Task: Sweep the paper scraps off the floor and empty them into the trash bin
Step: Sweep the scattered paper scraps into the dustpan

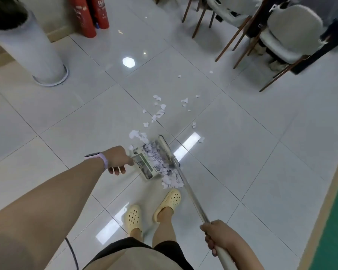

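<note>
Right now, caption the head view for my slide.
Left hand steadies the dustpan while right hand sweeps paper scraps in with the broom.

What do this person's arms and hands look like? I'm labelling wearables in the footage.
Both forearms are bare, with no sleeves or gloves showing. The left hand has a pale lilac band with a dark face on its wrist. The right hand shows no wristwear.
</note>
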Demonstrator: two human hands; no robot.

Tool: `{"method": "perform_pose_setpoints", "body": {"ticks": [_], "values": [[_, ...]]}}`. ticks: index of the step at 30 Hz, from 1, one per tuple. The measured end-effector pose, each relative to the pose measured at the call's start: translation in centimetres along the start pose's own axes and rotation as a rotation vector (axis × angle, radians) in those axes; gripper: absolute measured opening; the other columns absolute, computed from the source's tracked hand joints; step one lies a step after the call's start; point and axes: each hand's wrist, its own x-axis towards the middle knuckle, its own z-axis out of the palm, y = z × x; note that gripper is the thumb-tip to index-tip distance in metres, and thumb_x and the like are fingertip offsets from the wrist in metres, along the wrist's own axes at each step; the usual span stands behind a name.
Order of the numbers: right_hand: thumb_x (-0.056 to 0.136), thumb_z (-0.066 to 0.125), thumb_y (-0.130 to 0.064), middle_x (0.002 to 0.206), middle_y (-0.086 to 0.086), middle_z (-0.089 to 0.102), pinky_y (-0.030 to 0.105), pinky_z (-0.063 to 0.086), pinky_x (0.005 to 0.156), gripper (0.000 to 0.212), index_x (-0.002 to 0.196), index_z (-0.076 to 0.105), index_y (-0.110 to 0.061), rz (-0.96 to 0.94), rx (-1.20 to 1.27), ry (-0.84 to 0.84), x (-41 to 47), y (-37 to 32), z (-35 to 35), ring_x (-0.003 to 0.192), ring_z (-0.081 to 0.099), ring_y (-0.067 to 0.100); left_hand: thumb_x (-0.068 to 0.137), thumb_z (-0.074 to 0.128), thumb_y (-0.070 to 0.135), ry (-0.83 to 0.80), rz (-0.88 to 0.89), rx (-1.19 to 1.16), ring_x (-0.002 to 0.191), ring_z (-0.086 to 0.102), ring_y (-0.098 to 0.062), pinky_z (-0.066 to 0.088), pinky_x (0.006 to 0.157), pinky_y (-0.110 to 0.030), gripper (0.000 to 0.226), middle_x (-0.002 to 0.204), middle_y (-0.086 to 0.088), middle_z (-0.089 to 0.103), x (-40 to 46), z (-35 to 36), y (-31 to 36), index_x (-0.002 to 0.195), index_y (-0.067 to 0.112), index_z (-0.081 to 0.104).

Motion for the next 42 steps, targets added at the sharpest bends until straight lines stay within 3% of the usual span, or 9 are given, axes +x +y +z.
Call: {"method": "perform_pose_setpoints", "body": {"ticks": [5,8,13,16,21,29,32,36,42], "values": [[0.094,0.056,-0.013,0.054,0.011,0.047,0.023,0.036,0.043,0.019,0.08,0.052,-0.001,-0.031,0.044,0.049,-2.3,-0.3,1.1,0.041,0.042,0.019,0.087,0.066,0.023,0.076,-0.007,-0.241,0.04,0.037,-0.018,0.03,0.045,-0.021,0.024,0.055,-0.006,0.047,-2.9,3.0,-2.1,0.077,0.004,0.059],[0.093,0.056,-0.011,0.053,0.012,0.047,0.022,0.035,0.043,0.019,0.077,0.051,-0.001,-0.038,0.085,0.081,-3.3,-1.4,2.3,0.041,0.04,0.019,0.091,0.065,0.024,0.159,0.008,-0.328,0.036,0.039,-0.016,0.03,0.042,-0.018,0.028,0.055,-0.006,0.049,-4.4,5.9,-3.5,0.072,0.008,0.051],[0.092,0.058,-0.009,0.052,0.012,0.047,0.021,0.035,0.043,0.024,0.07,0.051,-0.002,-0.07,0.081,0.161,-5.1,-3.1,3.4,0.036,0.038,0.017,0.093,0.058,0.033,0.218,0.038,-0.118,0.055,0.052,-0.015,0.035,0.045,-0.019,0.038,0.059,0.0,0.05,-6.5,9.2,-5.3,0.062,0.013,0.048],[0.092,0.058,-0.006,0.051,0.012,0.047,0.02,0.034,0.041,0.027,0.066,0.05,-0.002,-0.098,0.087,0.192,-6.3,-3.9,3.7,0.036,0.039,0.019,0.089,0.061,0.023,0.285,0.076,-0.221,0.046,0.045,-0.015,0.032,0.041,-0.022,0.037,0.052,0.001,0.048,-7.7,8.9,-4.4,0.056,0.013,0.045],[0.089,0.057,0.002,0.051,0.013,0.05,0.022,0.038,0.041,0.024,0.067,0.05,0.0,-0.115,0.183,0.216,-7.8,-4.0,5.2,0.038,0.047,0.022,0.088,0.064,0.024,0.334,0.09,-0.416,0.048,0.045,-0.02,0.032,0.043,-0.02,0.03,0.055,-0.004,0.049,-8.5,8.0,-4.3,0.064,0.011,0.052],[0.096,0.057,-0.004,0.063,0.022,0.06,0.031,0.052,0.043,0.013,0.089,0.051,0.006,-0.181,0.322,0.254,-10.9,-4.8,6.5,0.05,0.063,0.031,0.092,0.064,0.033,0.378,0.201,-0.329,0.051,0.048,-0.017,0.031,0.046,-0.026,0.04,0.057,0.0,0.052,-10.4,9.6,-4.4,0.061,0.013,0.049],[0.095,0.059,-0.007,0.059,0.018,0.06,0.024,0.045,0.038,0.021,0.077,0.052,0.002,-0.183,0.357,0.274,-12.4,-5.4,5.4,0.039,0.054,0.023,0.09,0.063,0.024,0.399,0.196,-0.526,0.047,0.043,-0.017,0.032,0.048,-0.026,0.037,0.049,0.001,0.047,-11.3,9.4,-4.3,0.059,0.013,0.047],[0.092,0.061,-0.006,0.055,0.011,0.046,0.018,0.03,0.038,0.029,0.065,0.052,-0.003,-0.194,0.368,0.292,-13.5,-5.3,4.6,0.035,0.035,0.016,0.092,0.063,0.031,0.428,0.26,-0.354,0.052,0.046,-0.013,0.03,0.047,-0.024,0.04,0.06,0.001,0.051,-11.9,9.0,-3.7,0.061,0.013,0.046],[0.094,0.061,-0.006,0.051,0.01,0.045,0.019,0.031,0.037,0.032,0.064,0.05,-0.001,-0.268,0.309,0.299,-13.7,-4.9,4.3,0.033,0.035,0.017,0.092,0.062,0.033,0.476,0.272,-0.275,0.062,0.055,-0.015,0.036,0.05,-0.024,0.032,0.074,-0.003,0.06,-12.3,10.4,-3.7,0.073,0.007,0.058]]}}
